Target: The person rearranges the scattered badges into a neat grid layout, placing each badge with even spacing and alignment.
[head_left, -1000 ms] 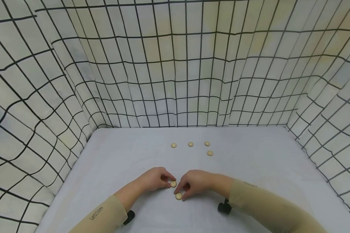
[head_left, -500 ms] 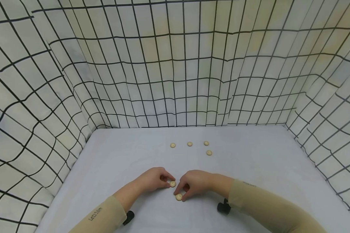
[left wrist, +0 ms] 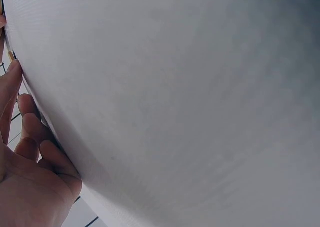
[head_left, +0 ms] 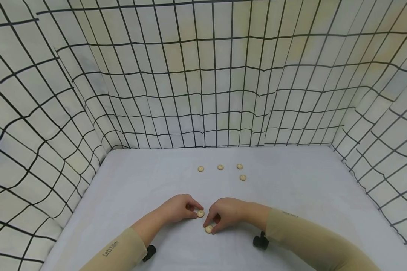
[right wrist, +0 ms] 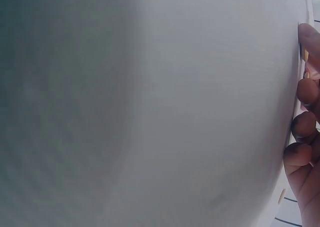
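Buttons, 2 of them, sit pinched in a person's fingertips low on the counter (head_left: pixel 291 180): the left hand (head_left: pixel 178 208) curls thumb and forefinger round 1 button (head_left: pixel 200 213), and the right hand (head_left: pixel 228 212) nips a 2nd button (head_left: pixel 208 229) just below and beside it. Both hands lie knuckles-up on the pale surface, nearly touching each other, and each button appears to rest flat on the counter under the fingers rather than lifted clear. The wrist views show little beyond curled fingers (left wrist: pixel 35 132) pressed against the white surface; the right hand's fingertips (right wrist: pixel 305 127) crowd the frame's edge in the same way.

Farther out, 4 more buttons lie well apart from the hands: 3 in a row (head_left: pixel 220 167) and a 4th (head_left: pixel 242 177) just below the row's right end. Judged from that layout, the step in hand looks like picking up or setting down the near pair, with the grasp made and the carry not yet begun. The next move would call for a firm pinch on such thin, flat discs, a small lift off the surface, and care that the 2 hands, so close together, do not knock each other's button.

Tan sleeves (head_left: pixel 305 241) cover both forearms, and a grid-patterned cloth (head_left: pixel 203 75) walls the counter on 3 sides.
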Available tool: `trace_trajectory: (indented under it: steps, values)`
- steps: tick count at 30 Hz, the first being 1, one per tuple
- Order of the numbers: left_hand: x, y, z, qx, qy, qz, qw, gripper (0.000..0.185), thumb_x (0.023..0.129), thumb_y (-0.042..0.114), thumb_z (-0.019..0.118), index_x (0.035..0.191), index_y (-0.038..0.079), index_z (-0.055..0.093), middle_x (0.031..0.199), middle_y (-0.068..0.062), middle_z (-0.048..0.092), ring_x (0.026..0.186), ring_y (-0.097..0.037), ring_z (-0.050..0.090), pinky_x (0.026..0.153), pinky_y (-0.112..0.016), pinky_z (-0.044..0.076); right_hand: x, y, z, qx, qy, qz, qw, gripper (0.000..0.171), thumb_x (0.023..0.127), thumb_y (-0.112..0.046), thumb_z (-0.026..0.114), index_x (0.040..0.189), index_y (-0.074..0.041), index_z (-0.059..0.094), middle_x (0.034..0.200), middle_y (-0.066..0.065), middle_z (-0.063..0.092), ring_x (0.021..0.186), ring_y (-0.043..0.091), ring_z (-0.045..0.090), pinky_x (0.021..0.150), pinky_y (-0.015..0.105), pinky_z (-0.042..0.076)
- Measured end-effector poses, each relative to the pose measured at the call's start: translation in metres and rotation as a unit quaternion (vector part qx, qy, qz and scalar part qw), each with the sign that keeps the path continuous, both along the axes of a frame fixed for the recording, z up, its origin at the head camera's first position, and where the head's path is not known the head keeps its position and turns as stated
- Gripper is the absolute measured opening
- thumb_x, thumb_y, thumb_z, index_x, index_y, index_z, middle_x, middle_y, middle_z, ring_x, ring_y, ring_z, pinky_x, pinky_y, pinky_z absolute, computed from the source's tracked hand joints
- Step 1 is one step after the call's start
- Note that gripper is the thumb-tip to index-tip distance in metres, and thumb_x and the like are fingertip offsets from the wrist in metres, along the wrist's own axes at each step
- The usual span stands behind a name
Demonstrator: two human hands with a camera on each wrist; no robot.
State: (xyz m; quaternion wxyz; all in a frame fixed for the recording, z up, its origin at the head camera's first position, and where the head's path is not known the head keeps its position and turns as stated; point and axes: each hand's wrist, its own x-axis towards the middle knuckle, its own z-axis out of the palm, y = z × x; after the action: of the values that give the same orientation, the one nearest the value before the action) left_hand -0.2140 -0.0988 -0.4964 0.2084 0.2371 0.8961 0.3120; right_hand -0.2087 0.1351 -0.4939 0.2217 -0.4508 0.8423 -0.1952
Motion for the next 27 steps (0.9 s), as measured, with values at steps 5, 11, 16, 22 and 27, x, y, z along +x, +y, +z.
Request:
trace_trajectory:
  steps: [5,11,16,22,27]
  values:
    - [0.000,0.000,0.001,0.001,0.000,0.000,1.0000,0.020,0.085,0.021,0.079,0.103,0.029,0.078,0.082,0.008,0.056,0.079,-0.012,0.051,0.071,-0.032,0.043,-0.001,0.002,-0.001,-0.002,0.002,-0.003,1.000,0.021,0.084,-0.034,0.080,0.105,-0.030,0.078,0.068,-0.021,0.057,0.064,-0.004,0.049,0.061,0.016,0.041]
    - [0.000,0.001,0.002,0.001,0.000,0.002,1.0000,0.020,0.085,0.021,0.079,0.104,0.028,0.078,0.082,0.008,0.056,0.079,-0.012,0.051,0.070,-0.031,0.043,-0.002,0.005,0.002,0.000,0.000,-0.013,1.000,0.021,0.084,-0.034,0.080,0.105,-0.030,0.078,0.070,-0.021,0.057,0.065,-0.004,0.049,0.062,0.016,0.041]
    - [0.001,0.001,0.004,0.000,0.000,0.004,1.0000,0.020,0.085,0.020,0.079,0.104,0.027,0.078,0.083,0.008,0.056,0.079,-0.012,0.050,0.071,-0.031,0.043,-0.003,0.009,0.002,-0.008,0.005,-0.018,1.000,0.021,0.084,-0.034,0.080,0.105,-0.029,0.078,0.071,-0.021,0.057,0.066,-0.004,0.049,0.062,0.016,0.041]
    - [0.000,0.001,0.002,-0.002,-0.002,0.003,1.0000,0.020,0.085,0.021,0.079,0.104,0.027,0.078,0.083,0.008,0.056,0.080,-0.012,0.050,0.070,-0.032,0.043,-0.007,0.018,0.002,-0.014,0.005,-0.043,0.999,0.022,0.084,-0.034,0.080,0.105,-0.030,0.077,0.070,-0.019,0.057,0.065,-0.002,0.049,0.061,0.017,0.042]
    - [0.001,0.001,0.001,-0.003,-0.004,0.003,1.0000,0.019,0.085,0.022,0.079,0.104,0.028,0.078,0.083,0.008,0.056,0.080,-0.012,0.051,0.071,-0.031,0.043,-0.015,0.028,0.000,-0.025,0.000,-0.076,0.997,0.022,0.083,-0.034,0.081,0.105,-0.031,0.077,0.070,-0.018,0.057,0.066,0.000,0.051,0.062,0.020,0.043]
